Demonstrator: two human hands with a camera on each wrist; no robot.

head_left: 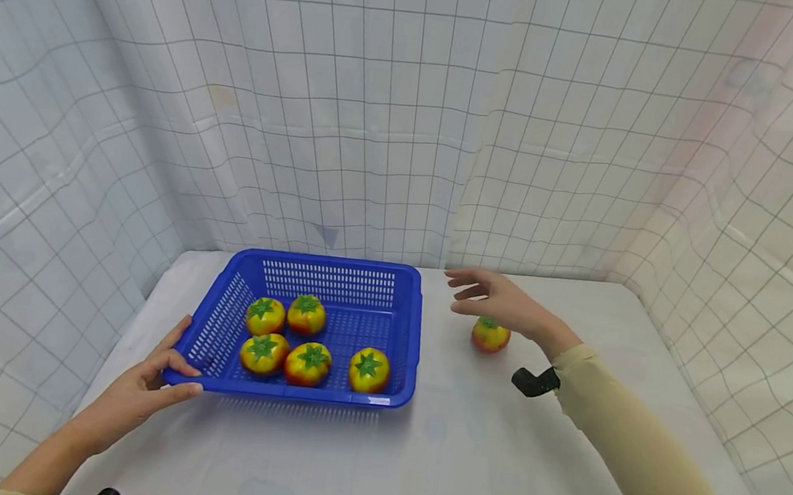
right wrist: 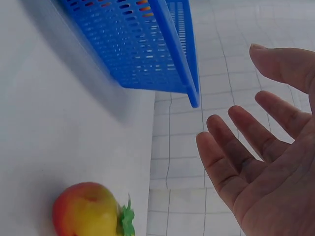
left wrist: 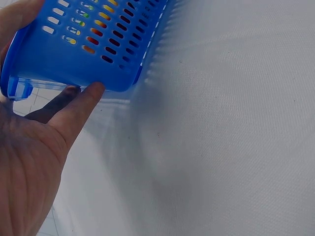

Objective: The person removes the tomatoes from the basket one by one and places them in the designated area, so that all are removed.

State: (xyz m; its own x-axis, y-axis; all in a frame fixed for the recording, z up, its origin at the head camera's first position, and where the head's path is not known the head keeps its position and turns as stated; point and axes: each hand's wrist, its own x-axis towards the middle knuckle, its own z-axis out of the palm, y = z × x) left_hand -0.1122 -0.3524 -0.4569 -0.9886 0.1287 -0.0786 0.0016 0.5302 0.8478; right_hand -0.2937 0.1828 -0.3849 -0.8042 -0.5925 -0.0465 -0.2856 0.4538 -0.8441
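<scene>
At the front left corner of a blue plastic basket (head_left: 230,385), my left hand (head_left: 134,393) grips the rim, its thumb and fingers on either side of the corner. Several yellow-red fruits with green leafy tops, one of them a fruit (head_left: 369,371) at the front right, lie inside. To the right of the basket my right hand (head_left: 500,300) hovers above the table, fingers spread and loosely bent, holding nothing. Below that hand sits a single yellow-red fruit (right wrist: 88,211), partly covered by it in the head view; the two look apart in the right wrist view.
A white cloth-covered table (head_left: 344,468) carries the basket and the loose fruit. White curtains with a dark grid (head_left: 395,118) hang behind and along both sides. Dark wrist-worn devices, such as the right one (head_left: 535,382), jut out beside the sleeves.
</scene>
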